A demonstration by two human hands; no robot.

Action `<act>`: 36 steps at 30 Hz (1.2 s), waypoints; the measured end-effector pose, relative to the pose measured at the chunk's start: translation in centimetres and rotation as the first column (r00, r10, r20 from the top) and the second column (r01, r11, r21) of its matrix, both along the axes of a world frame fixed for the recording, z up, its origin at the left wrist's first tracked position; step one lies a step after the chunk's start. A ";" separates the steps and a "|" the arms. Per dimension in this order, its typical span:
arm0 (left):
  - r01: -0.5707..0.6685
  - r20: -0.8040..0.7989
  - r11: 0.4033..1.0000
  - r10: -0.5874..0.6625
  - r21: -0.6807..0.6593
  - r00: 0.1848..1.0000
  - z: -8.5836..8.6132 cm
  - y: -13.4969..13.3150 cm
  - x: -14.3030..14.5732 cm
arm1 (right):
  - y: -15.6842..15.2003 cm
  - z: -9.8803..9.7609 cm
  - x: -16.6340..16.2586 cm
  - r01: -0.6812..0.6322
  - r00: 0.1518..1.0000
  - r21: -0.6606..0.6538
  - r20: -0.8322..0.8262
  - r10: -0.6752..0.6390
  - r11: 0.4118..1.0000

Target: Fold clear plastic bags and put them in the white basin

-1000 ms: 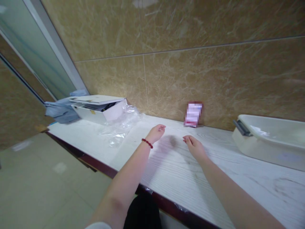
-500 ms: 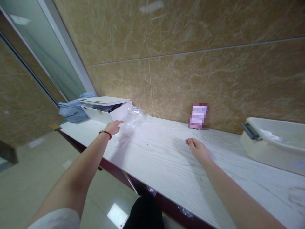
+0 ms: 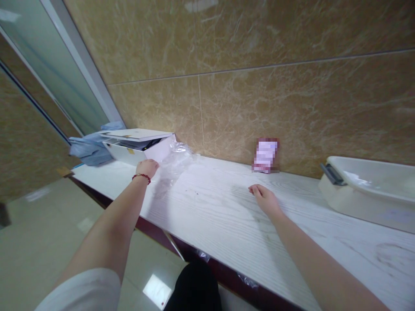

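My left hand (image 3: 148, 167), with a red bead bracelet (image 3: 142, 177) at its wrist, is in front of the white box (image 3: 158, 149). Its fingers are curled beside a crumpled clear plastic bag (image 3: 177, 162), and anything inside them is hidden. The box's lid (image 3: 139, 134) sits slightly raised, with dark contents showing in the gap. Over the white wood-grain table (image 3: 207, 207), my right hand (image 3: 266, 199) is closed with its fingertips together. Whether something small is pinched there I cannot make out.
A pixelated phone-like object (image 3: 266, 155) leans against the marbled wall (image 3: 292, 108). At the right stands a cream plastic tub (image 3: 366, 203) with a grey handle latch (image 3: 333, 175). Blue cloth (image 3: 90, 149) lies behind the box at the left. The table's front edge faces my legs.
My left hand has shifted slightly left, and its stretched fingers have curled in. My right hand keeps its closed shape. The whole view has moved a little.
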State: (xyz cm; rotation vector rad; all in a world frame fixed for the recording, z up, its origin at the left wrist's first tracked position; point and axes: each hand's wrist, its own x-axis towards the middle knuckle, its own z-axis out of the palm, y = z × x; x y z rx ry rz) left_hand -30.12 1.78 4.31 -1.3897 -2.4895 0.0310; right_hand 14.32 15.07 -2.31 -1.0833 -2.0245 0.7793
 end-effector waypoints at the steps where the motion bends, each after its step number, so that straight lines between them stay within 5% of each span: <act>1: -0.001 0.003 1.000 0.001 0.010 1.000 0.4 0.3 -0.1 | 0.0 0.0 0.0 -0.001 1.000 -0.003 0.000 0.001 1.000; 11: -0.023 0.295 0.962 -0.061 0.272 0.954 5.2 2.1 1.1 | 0.3 -0.3 0.0 -0.016 0.999 -0.016 -0.029 0.016 1.000; 20: 0.104 0.392 0.943 -0.229 0.315 0.891 5.3 3.4 5.4 | -0.1 0.0 0.0 -0.026 0.999 0.021 -0.018 0.027 0.999; 22: 0.103 0.503 0.914 -0.307 0.393 0.808 4.9 3.9 7.3 | -0.3 0.0 -0.1 -0.034 0.999 0.031 -0.018 0.035 0.999; 26: 0.010 0.734 0.831 -0.496 0.556 0.463 4.1 5.3 12.3 | -0.7 0.2 -0.2 -0.056 0.997 0.037 -0.043 0.058 0.998; 28: 0.004 0.789 0.843 -0.506 0.539 0.348 3.7 6.0 14.9 | -0.9 0.3 -0.3 -0.073 0.995 0.029 -0.070 0.075 0.997; 36: 0.232 0.862 0.873 -0.473 0.430 0.181 2.3 6.8 24.6 | -1.7 0.3 -0.8 -0.113 0.950 0.153 -0.274 0.152 0.982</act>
